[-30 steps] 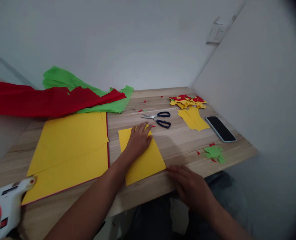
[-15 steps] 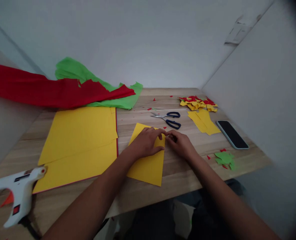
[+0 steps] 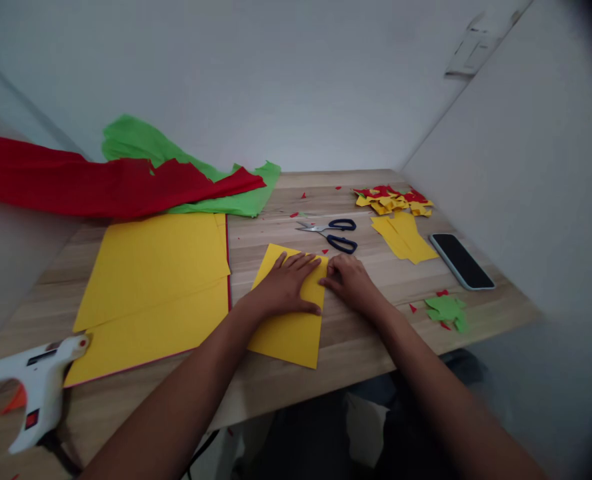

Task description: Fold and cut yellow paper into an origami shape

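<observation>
A yellow sheet of paper lies on the wooden table in front of me. My left hand rests flat on it, fingers spread toward its far right corner. At the sheet's right edge, my right hand has its fingers curled together close to the upper right corner. What those fingers hold, if anything, is hidden. Just beyond my hands lie scissors with dark blue handles, their blades slightly apart and pointing left.
Larger yellow sheets lie at left, beside a white glue gun. Behind them are red crepe paper and green crepe paper. At right are cut paper pieces, yellow strips, a phone and green scraps.
My left hand has flattened and spread its fingers on the yellow sheet; its fingertips have parted from my right hand. The whole view has shifted slightly.
</observation>
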### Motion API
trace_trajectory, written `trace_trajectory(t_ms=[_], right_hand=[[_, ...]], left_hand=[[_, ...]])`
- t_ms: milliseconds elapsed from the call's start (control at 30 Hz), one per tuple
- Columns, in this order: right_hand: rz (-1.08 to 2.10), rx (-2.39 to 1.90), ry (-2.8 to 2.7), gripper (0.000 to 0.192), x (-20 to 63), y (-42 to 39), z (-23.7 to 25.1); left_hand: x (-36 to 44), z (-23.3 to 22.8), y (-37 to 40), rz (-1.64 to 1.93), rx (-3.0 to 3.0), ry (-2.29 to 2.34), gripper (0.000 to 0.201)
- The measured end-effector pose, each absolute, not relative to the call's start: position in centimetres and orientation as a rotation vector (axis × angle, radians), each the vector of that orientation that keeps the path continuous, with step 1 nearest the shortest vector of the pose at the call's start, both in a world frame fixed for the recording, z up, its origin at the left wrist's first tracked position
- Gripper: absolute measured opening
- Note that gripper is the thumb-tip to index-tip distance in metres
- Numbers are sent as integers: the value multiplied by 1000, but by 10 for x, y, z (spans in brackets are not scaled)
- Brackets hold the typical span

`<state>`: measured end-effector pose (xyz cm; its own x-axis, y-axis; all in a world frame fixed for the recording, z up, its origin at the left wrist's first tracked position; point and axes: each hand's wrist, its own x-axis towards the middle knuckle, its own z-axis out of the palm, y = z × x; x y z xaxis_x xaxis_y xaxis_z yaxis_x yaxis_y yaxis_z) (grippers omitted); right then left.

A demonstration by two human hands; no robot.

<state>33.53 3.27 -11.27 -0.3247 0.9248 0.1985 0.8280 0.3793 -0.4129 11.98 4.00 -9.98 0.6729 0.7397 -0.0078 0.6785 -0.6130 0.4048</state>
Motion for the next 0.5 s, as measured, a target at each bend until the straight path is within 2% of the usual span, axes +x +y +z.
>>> trace_trajectory(t_ms=[333, 500], right_hand=[[300, -1621, -2025, 11, 328, 60, -110], [459, -1438, -2112, 6, 338, 48, -108]], left_hand=[[119, -98, 39, 270, 2511, 1085, 104], [117, -95, 40, 293, 2485, 1080, 98]])
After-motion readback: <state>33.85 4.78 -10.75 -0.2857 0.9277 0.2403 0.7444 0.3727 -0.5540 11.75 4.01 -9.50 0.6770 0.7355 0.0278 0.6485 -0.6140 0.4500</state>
